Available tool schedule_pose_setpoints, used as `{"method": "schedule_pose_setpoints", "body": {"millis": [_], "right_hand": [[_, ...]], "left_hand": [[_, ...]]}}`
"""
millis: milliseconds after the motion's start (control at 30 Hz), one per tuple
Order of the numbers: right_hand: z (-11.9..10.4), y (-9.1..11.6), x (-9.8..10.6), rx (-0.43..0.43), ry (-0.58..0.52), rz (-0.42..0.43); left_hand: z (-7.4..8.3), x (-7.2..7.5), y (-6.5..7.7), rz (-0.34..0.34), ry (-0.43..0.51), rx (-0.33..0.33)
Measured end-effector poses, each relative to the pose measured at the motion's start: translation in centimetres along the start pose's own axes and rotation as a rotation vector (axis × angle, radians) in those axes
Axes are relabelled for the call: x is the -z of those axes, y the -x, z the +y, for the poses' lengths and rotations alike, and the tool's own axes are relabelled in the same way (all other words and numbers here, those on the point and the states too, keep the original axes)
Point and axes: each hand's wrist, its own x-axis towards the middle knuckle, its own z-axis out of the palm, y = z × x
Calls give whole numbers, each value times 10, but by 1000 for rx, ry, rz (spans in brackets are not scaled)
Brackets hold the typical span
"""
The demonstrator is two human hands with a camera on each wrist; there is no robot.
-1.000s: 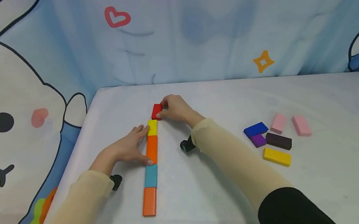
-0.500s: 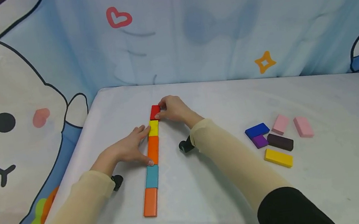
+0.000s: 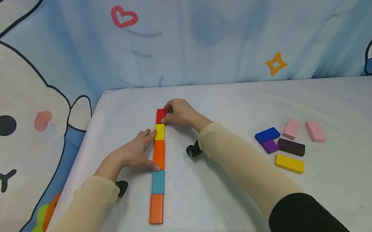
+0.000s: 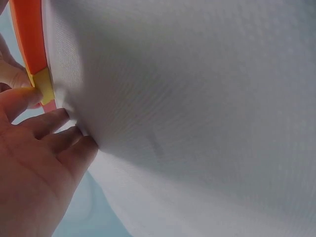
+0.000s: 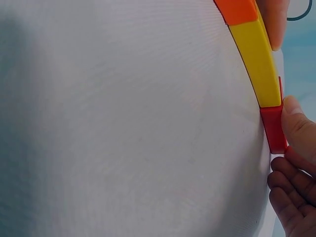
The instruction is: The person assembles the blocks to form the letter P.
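A straight row of blocks runs away from me in the head view: an orange block nearest, then a teal block, an orange block, a yellow block and a red block at the far end. My right hand pinches the red block between thumb and fingers; in the right wrist view the red block sits end to end with the yellow one. From the left side, my left hand touches the row, forefinger at the yellow block and thumb near the orange-teal joint.
To the right lie loose blocks: blue, purple, dark brown, yellow and two pink, one beside the other. A printed curtain hangs behind the white-covered table.
My right hand has brought the red block slightly left and toward me, into line against the yellow block. My left hand has stayed at the row.
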Motion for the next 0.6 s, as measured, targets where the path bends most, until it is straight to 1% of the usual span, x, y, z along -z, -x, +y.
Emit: {"method": "schedule_pose_setpoints", "body": {"millis": [233, 467, 600], "right_hand": [[0, 1, 0, 14, 5, 2], [-1, 2, 0, -3, -1, -6], [-1, 1, 0, 3, 3, -13]], "left_hand": [[1, 0, 0, -1, 6, -2], [1, 0, 0, -3, 7, -2], [0, 0, 0, 2, 0, -4]]}}
